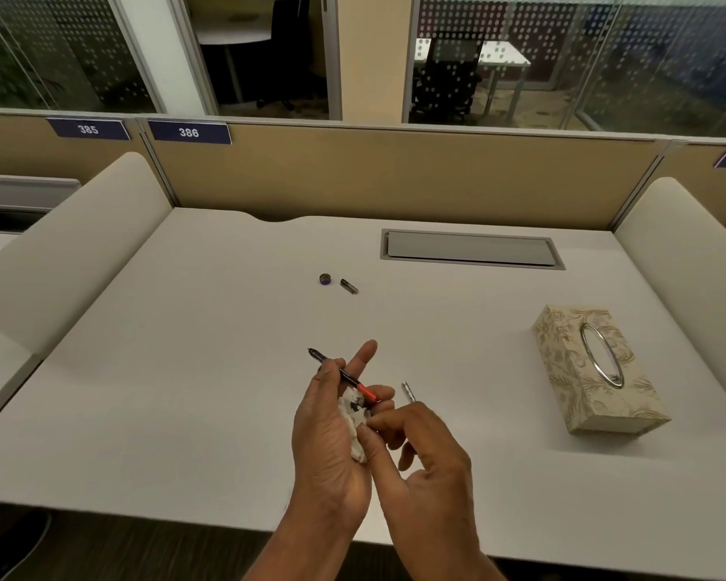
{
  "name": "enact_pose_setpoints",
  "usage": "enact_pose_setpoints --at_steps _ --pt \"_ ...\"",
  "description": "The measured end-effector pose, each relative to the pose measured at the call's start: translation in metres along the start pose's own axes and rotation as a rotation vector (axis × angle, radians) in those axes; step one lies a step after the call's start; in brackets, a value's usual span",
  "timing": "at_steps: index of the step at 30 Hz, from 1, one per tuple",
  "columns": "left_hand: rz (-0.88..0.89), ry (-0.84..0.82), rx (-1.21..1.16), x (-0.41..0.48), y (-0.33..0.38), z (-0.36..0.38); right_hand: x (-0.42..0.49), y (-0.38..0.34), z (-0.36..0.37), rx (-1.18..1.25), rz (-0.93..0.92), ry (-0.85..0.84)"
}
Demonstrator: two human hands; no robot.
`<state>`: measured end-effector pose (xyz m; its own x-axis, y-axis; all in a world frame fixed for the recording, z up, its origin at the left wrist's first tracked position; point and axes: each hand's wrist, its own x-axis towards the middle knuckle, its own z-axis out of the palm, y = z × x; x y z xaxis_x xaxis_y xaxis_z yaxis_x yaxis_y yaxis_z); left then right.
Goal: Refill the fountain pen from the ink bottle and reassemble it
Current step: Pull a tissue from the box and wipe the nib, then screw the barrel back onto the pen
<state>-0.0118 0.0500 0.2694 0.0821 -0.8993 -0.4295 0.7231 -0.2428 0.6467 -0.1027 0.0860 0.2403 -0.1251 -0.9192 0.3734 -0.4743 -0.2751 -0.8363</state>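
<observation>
My left hand (pixel 328 429) holds the thin dark fountain pen body (pixel 344 374) with a red translucent section, tip pointing up and left, over the desk's near middle. A crumpled white tissue (pixel 355 413) with dark ink stains is tucked in the same palm. My right hand (pixel 428 459) pinches the pen's lower end beside the tissue. A slim silver pen part (pixel 408 392) sticks up just above the right fingers; whether they hold it is unclear. Farther back on the desk lie a small round dark cap with a purple base (pixel 325 279) and a short dark pen piece (pixel 349 286).
A floral tissue box (pixel 596 371) with a metal-rimmed opening stands at the right. A grey cable flap (pixel 470 249) is set into the white desk (pixel 185 371) at the back. Padded side screens and a beige partition bound the desk.
</observation>
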Motion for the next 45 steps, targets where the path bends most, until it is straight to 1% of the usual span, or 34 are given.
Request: enact_pose_setpoints --at_steps 2,7,9,11,14,16,17,18,19,21,23,27,30,33,35,36,39,42,45 --pt "-0.013 0.011 0.008 0.003 -0.001 0.000 -0.002 0.004 0.001 0.021 0.030 -0.004" --pt "-0.026 0.045 0.055 0.008 -0.001 0.003 -0.006 0.006 -0.009 0.063 0.037 -0.051" --pt "-0.009 0.062 0.025 0.012 -0.001 0.002 -0.004 0.007 -0.020 0.103 0.047 -0.033" --pt "-0.038 0.059 0.026 0.015 -0.001 0.002 0.004 0.021 -0.031 0.097 0.138 0.021" --pt "-0.074 0.041 0.039 0.016 -0.003 0.001 0.023 0.078 -0.034 -0.040 0.293 0.070" --pt "-0.064 0.019 0.025 0.018 -0.006 0.000 0.032 0.125 -0.025 -0.161 0.367 0.053" --pt "-0.054 -0.004 0.058 0.020 -0.008 -0.001 0.035 0.145 -0.018 -0.213 0.395 0.026" --pt "-0.064 -0.024 0.041 0.023 -0.012 -0.003 0.037 0.165 -0.010 -0.263 0.407 -0.003" --pt "-0.076 0.002 0.040 0.025 -0.013 0.000 0.040 0.182 -0.001 -0.303 0.408 -0.028" --pt "-0.098 -0.038 -0.034 0.031 -0.017 -0.004 0.045 0.206 0.016 -0.367 0.405 -0.070" --pt "-0.079 -0.031 -0.038 0.038 -0.020 -0.005 0.049 0.220 0.032 -0.414 0.402 -0.106" --pt "-0.165 -0.021 0.011 0.041 -0.023 0.002 0.050 0.234 0.056 -0.516 0.406 -0.191" --pt "-0.172 -0.019 0.034 0.040 -0.023 0.010 0.050 0.241 0.067 -0.570 0.384 -0.173" --pt "-0.236 -0.024 0.047 0.042 -0.022 0.011 0.055 0.244 0.071 -0.591 0.389 -0.155" --pt "-0.279 -0.032 0.000 0.044 -0.022 0.011 0.058 0.241 0.069 -0.560 0.417 -0.150" --pt "-0.284 -0.044 -0.018 0.045 -0.022 0.011 0.059 0.236 0.064 -0.508 0.443 -0.123" --pt "-0.276 -0.058 -0.015 0.045 -0.020 0.012 0.056 0.199 0.037 -0.219 0.516 0.047" --pt "-0.261 -0.024 -0.015 0.043 -0.018 0.017 0.047 0.132 -0.006 0.038 0.473 0.143" --pt "-0.186 -0.017 0.031 0.037 -0.014 0.025 0.038 0.069 -0.049 0.177 0.407 0.120"
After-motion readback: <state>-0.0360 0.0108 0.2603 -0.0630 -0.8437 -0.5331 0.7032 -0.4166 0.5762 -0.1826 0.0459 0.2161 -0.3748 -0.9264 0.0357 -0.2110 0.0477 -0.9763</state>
